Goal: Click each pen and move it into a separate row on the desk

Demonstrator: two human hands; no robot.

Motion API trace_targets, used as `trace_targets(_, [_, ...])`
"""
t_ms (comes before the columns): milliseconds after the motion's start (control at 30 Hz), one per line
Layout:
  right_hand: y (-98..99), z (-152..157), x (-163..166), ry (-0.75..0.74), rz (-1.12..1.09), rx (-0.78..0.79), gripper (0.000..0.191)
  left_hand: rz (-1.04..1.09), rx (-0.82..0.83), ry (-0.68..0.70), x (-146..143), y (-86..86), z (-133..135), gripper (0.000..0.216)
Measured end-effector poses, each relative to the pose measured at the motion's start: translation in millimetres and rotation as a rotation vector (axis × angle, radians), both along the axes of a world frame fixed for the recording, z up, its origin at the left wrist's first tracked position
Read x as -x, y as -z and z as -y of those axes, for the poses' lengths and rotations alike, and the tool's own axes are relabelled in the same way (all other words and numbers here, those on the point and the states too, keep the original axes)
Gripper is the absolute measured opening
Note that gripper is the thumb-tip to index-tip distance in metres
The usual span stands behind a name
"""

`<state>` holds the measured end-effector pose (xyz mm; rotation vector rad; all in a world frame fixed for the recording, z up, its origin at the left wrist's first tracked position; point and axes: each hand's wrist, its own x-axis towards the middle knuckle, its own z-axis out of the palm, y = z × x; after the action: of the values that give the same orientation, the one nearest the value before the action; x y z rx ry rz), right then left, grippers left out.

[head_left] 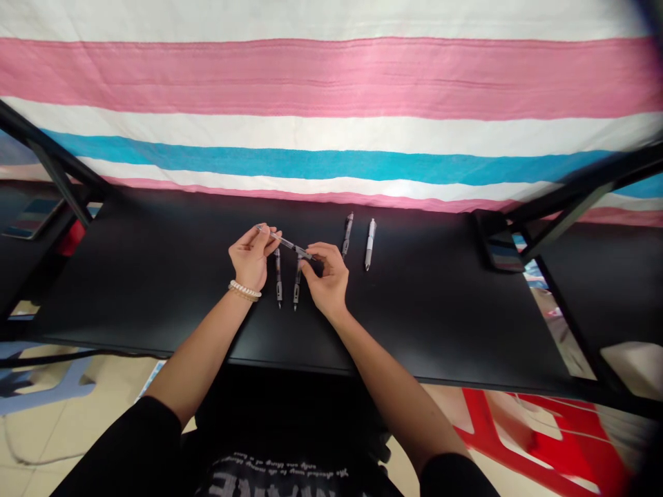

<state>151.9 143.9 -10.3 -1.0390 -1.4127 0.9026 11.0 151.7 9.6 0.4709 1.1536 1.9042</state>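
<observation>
Between my two hands is a slim pen (288,244) with a clear barrel and a dark grip, tilted down toward the right. My left hand (253,257), closed, pinches its upper left end. The fingers of my right hand (327,275) are closed around its grip end. Two dark pens lie on the table just below: one dark pen (278,279) by my left hand, another dark pen (297,284) partly behind my right fingers. Beyond my right hand lie a dark grey pen (347,235) and a white pen (370,244).
The black table (440,310) has a striped cloth (331,90) hanging along its back. A phone (498,241) rests at the right by a black metal frame (585,190). Another phone (34,218) lies far left. A red stool (523,442) stands below right.
</observation>
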Motion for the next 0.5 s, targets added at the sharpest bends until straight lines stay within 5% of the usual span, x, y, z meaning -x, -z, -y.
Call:
trace_targets(133, [3.5,-0.1,0.7,-0.015,-0.090,0.144,0.022,0.028,-0.015,0.012,-1.6,-1.6,0.2,0.034])
trace_targets(500, [1.9,-3.6,-6.9,0.085,-0.022,-0.054,0.009,0.152,0.009,-0.090,10.2,4.0,-4.3,0.031])
